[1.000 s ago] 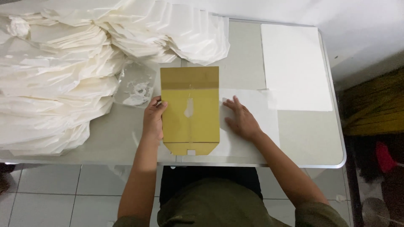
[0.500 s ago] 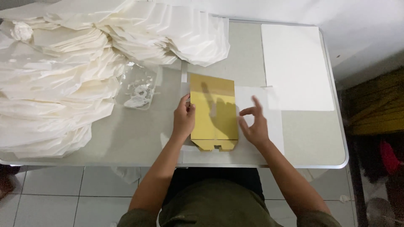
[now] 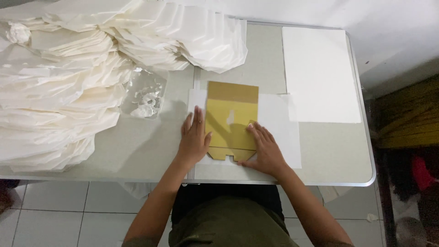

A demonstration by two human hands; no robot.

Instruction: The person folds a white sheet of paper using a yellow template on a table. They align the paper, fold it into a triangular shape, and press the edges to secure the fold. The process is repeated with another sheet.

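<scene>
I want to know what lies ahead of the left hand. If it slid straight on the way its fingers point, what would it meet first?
Probably the pile of folded white paper at the table's far edge; the left hand points there.

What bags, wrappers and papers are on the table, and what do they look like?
Folded paper bag: table middle, under both hands, flat, mustard yellow, notched near edge.
White sheet: beneath the bag, rectangular.
Stack of white sheets: far right, rectangular.
Heap of cream paper pieces: left and far side, fanned out.
Clear plastic wrapper: beside the heap, crumpled.
</scene>
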